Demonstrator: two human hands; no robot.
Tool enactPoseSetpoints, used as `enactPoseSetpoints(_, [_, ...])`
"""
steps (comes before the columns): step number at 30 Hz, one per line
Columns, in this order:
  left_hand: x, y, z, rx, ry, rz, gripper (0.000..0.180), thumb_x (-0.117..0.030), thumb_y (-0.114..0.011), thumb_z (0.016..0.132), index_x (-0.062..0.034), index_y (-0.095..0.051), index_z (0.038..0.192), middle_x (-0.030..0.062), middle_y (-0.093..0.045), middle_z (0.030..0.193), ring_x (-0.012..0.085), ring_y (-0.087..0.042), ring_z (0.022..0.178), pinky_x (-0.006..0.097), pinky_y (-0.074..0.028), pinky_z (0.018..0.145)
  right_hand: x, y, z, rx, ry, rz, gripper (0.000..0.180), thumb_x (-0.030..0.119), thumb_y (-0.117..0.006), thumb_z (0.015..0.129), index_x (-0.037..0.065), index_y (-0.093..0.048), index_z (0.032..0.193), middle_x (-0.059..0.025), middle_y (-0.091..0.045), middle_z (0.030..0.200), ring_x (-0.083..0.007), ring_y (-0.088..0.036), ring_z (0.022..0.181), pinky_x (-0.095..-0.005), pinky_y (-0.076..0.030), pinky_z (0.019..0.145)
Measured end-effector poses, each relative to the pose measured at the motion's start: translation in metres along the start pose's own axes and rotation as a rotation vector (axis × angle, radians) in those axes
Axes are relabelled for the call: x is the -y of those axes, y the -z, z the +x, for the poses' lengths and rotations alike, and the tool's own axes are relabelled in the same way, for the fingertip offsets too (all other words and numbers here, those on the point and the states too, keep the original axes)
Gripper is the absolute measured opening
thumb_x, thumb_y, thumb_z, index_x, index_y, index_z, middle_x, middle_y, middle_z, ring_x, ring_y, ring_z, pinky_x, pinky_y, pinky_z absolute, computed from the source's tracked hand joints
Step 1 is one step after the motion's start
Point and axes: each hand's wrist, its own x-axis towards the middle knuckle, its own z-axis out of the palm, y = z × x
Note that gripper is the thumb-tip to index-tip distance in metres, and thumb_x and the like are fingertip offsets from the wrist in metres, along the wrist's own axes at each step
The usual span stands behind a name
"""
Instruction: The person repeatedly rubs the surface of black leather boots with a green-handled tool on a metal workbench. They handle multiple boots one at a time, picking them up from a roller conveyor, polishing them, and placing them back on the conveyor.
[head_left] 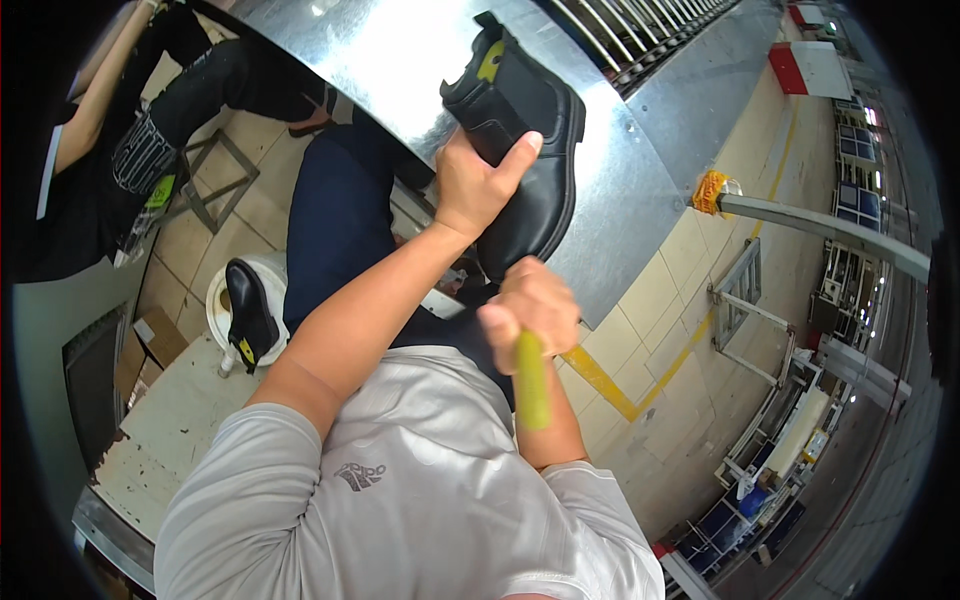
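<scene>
My left hand [478, 185] is closed round a black leather ankle boot [530, 150], its thumb across the side near the ankle. The boot lies over the metal tabletop, its toe towards me and its opening, with a yellow patch inside, pointing away. By the toe, my right hand [532, 312] is a closed fist round a yellow-green tool handle [533, 385], blurred by motion. The tool's other end is hidden, and I cannot tell whether it touches the boot. A second black boot [250, 312] rests at the left on a round white container [216, 308].
The shiny metal table [625, 210] borders a roller rack [640, 35] at the far side. Another person's legs [190, 85] are at the far left, near a metal stool frame [222, 180]. A worn white board [165, 430] lies left. A metal bar [830, 225] juts in from the right.
</scene>
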Motion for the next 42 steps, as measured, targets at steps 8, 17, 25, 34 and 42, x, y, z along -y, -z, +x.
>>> enactPoseSetpoints(8, [-0.014, 0.023, 0.016, 0.216, 0.243, -0.118, 0.040, -0.033, -0.080, 0.088, 0.0021, -0.072, 0.106, 0.0064, -0.074, 0.092, 0.0162, -0.068, 0.088, 0.031, -0.053, 0.083, 0.024, -0.013, -0.055, 0.302, -0.274, 0.060, 0.019, 0.010, -0.084, 0.079, 0.002, -0.066, 0.083, -0.0076, -0.055, 0.063, -0.0235, -0.054, 0.052, -0.0344, -0.043, 0.050])
enactPoseSetpoints(17, [-0.051, 0.197, 0.020, 0.701, -0.090, 0.427, 0.059, -0.007, -0.089, 0.077, 0.0024, -0.064, 0.130, 0.0147, -0.070, 0.127, 0.0220, -0.068, 0.116, 0.035, -0.053, 0.100, 0.004, 0.035, -0.049, -0.207, -0.690, 0.371, 0.028, 0.001, -0.061, 0.099, -0.002, -0.056, 0.128, -0.0057, -0.062, 0.083, -0.0139, -0.066, 0.078, -0.0295, -0.054, 0.073])
enactPoseSetpoints(25, [-0.048, 0.185, -0.020, 0.553, -0.217, 0.630, 0.075, 0.005, -0.089, 0.067, -0.0023, -0.060, 0.136, 0.0146, -0.065, 0.137, 0.0254, -0.062, 0.125, 0.038, -0.049, 0.107, -0.050, 0.006, 0.043, -0.568, -0.899, 0.781, 0.023, 0.021, -0.064, 0.103, 0.002, -0.061, 0.115, 0.0017, -0.037, 0.056, -0.0091, -0.036, 0.044, -0.0271, -0.033, 0.043])
enactPoseSetpoints(34, [-0.032, 0.189, -0.020, 0.441, -0.078, 0.509, 0.076, 0.007, -0.088, 0.067, -0.0034, -0.057, 0.135, 0.0131, -0.062, 0.136, 0.0247, -0.060, 0.123, 0.038, -0.047, 0.109, -0.085, -0.033, 0.055, -0.685, -0.915, 1.035, 0.020, 0.025, -0.062, 0.102, 0.005, -0.061, 0.101, 0.0010, -0.038, 0.055, -0.0110, -0.038, 0.043, -0.0293, -0.034, 0.042])
enactPoseSetpoints(42, [-0.029, 0.187, -0.024, 0.496, -0.259, 0.583, 0.073, 0.004, -0.087, 0.072, -0.0050, -0.051, 0.135, 0.0206, -0.060, 0.137, 0.0330, -0.058, 0.129, 0.044, -0.044, 0.112, -0.084, -0.057, 0.056, -0.755, -0.882, 0.909, 0.026, 0.026, -0.072, 0.098, 0.004, -0.057, 0.099, 0.0017, -0.041, 0.058, -0.0093, -0.039, 0.043, -0.0268, -0.032, 0.040])
